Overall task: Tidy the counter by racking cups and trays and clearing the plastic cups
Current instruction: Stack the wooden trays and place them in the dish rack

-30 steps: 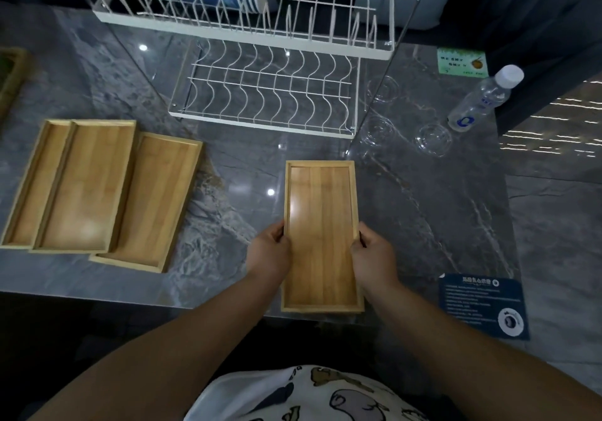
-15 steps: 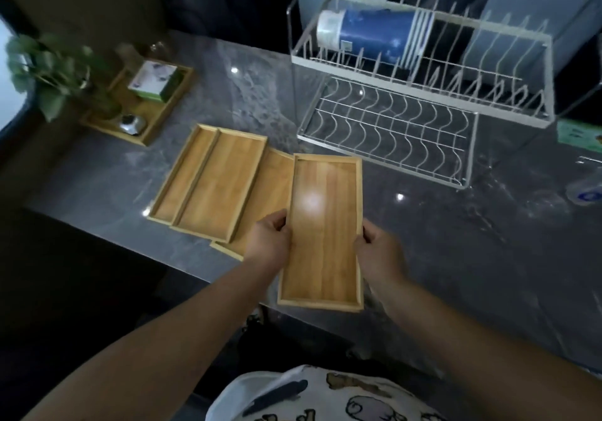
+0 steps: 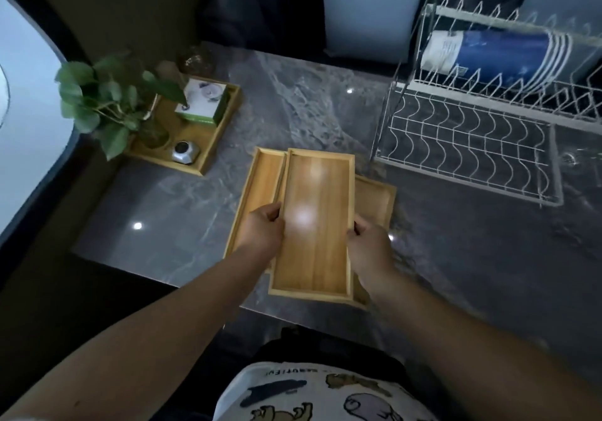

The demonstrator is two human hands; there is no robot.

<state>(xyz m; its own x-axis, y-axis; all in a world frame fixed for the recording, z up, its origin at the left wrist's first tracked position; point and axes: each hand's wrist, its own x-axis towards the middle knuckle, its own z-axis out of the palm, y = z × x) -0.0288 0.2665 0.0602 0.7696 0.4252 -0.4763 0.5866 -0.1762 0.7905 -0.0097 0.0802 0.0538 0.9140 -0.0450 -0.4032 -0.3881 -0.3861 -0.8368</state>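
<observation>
I hold a long bamboo tray [image 3: 314, 225] by its two long sides, my left hand [image 3: 262, 230] on its left edge and my right hand [image 3: 369, 246] on its right edge. It lies over the other bamboo trays on the counter: one shows at the left [image 3: 260, 179], another pokes out at the right [image 3: 374, 197]. The white wire dish rack [image 3: 465, 147] stands at the back right, with a stack of blue paper cups [image 3: 495, 57] lying on its upper tier. No plastic cups are in view.
The grey marble counter [image 3: 182, 205] ends at a near edge just under the trays. At the back left sits a wooden tray [image 3: 211, 137] holding a leafy plant [image 3: 107, 101], a tissue box [image 3: 203, 101] and a small metal object [image 3: 184, 153].
Both hands have carried the tray leftwards from the counter's middle until it sits over the other trays. My view has swung left, so the bottle and clear cups have left the frame.
</observation>
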